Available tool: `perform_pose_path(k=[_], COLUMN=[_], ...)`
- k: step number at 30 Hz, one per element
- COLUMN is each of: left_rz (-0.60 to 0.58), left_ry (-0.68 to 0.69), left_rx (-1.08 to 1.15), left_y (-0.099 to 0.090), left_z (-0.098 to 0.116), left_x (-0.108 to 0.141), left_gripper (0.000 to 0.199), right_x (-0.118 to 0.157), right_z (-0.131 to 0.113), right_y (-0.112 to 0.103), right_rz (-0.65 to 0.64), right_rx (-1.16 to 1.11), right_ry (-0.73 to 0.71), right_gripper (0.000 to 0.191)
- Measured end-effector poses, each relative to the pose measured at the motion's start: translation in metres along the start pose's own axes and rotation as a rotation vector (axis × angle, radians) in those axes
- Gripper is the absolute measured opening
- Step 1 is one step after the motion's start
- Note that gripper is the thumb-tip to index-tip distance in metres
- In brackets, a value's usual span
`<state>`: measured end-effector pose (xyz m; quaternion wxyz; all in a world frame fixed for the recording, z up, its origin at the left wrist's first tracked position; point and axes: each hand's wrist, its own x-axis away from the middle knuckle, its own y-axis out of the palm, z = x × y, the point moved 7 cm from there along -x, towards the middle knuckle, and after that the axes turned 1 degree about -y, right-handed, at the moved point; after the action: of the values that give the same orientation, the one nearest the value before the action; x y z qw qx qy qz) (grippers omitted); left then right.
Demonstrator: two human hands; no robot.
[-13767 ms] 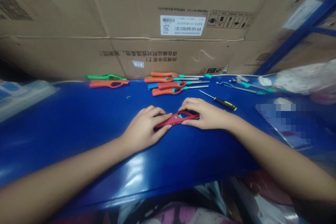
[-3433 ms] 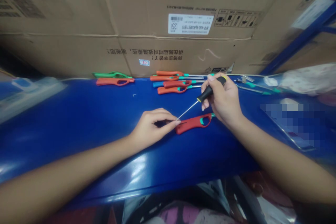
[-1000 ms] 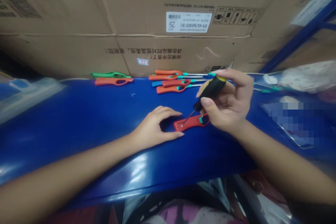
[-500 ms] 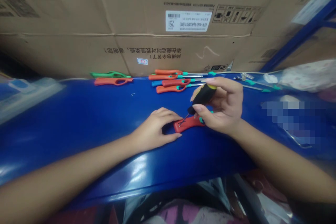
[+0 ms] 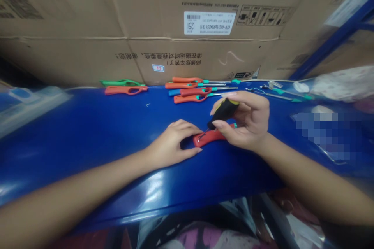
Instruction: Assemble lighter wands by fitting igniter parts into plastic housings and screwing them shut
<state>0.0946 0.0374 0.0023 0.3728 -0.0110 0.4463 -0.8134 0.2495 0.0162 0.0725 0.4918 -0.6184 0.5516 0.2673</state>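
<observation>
From my end of the head camera, I am seeing the right hand (image 5: 249, 120) closing around a black-and-yellow screwdriver (image 5: 224, 111) — the thumb is pressing low on the handle and the index finger is reaching over its top end. The screwdriver is slanting down to the left, and its thin shaft is ending on the slotted end of a red lighter (image 5: 210, 136).

That lighter is lying on the blue table (image 5: 102, 144) between the two hands, its other end partly disappearing behind the right hand. The left hand (image 5: 172, 142) is resting at the slotted end, thumb and fingers standing apart with the lighter's edges between them; I am not managing to tell whether they are really gripping it or only bracing it. The hands themselves are staying clear of each other.

Further back I am looking at a loose row of lighters: three orange lighters (image 5: 187, 99) are lying with a second red lighter (image 5: 194, 92), and a blue handle (image 5: 174, 93) is showing from beneath it. To their left a green handle (image 5: 121, 83) is lying just behind an orange handle (image 5: 125, 90). Metal rods with teal tips (image 5: 280, 95) are lying near a plastic bag (image 5: 339, 85) on the right — and a cardboard box (image 5: 146, 4) is standing behind everything.
</observation>
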Motion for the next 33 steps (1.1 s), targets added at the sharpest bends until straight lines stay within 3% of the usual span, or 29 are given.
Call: perform_pose_path(k=[8, 14, 20, 28, 33], left_rz=[-0.004, 0.003, -0.007, -0.013, 0.043], left_ry=[0.004, 0.006, 0.000, 0.005, -0.027], left_rx=[-0.002, -0.006, -0.006, -0.012, 0.040], left_y=[0.000, 0.000, 0.000, 0.001, -0.004], left_z=[0.000, 0.001, 0.001, 0.001, 0.000], left_x=[0.000, 0.000, -0.001, 0.000, -0.001], left_gripper=[0.038, 0.039, 0.039, 0.037, 0.030], right_x=[0.000, -0.004, -0.001, -0.012, -0.011], right_z=[0.000, -0.005, -0.001, -0.020, -0.021], right_y=[-0.002, -0.002, 0.000, -0.001, -0.001], right_rz=[0.012, 0.005, 0.006, 0.009, 0.049], right_rx=[0.017, 0.020, 0.000, -0.003, -0.025], right_ry=[0.031, -0.049, -0.005, -0.224, -0.211], right_gripper=[0.063, 0.057, 0.057, 0.063, 0.067])
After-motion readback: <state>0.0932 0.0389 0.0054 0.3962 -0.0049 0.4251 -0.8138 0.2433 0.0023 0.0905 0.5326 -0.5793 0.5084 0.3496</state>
